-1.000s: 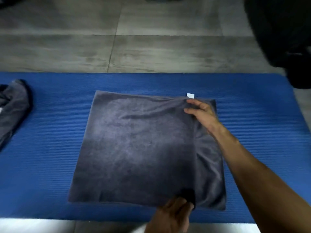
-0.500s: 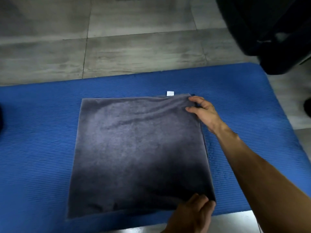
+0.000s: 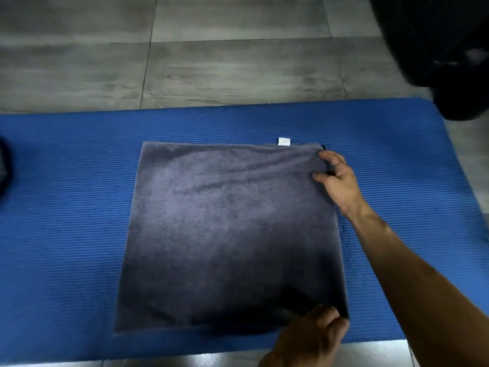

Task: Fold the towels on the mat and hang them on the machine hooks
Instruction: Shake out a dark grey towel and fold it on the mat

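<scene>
A dark grey towel (image 3: 227, 234) lies folded in half on the blue mat (image 3: 66, 207), its doubled edges lined up on the right. A small white tag (image 3: 284, 141) sticks out at its far edge. My right hand (image 3: 337, 181) pinches the far right corner of the towel. At the near right corner, my left hand (image 3: 312, 337) grips the towel's edge, fingers curled on it. Both corners rest low on the mat.
Grey floor tiles (image 3: 211, 62) lie beyond the mat. A large black machine part (image 3: 439, 49) fills the upper right. At the left edge shows a sliver of another dark towel (image 3: 4, 168). A pale floor strip (image 3: 158, 362) runs along the mat's near edge.
Both hands drew the towel's top layer to the right until it covered the lower layer and the edges met. The view shifted, hiding most of the second towel at the left.
</scene>
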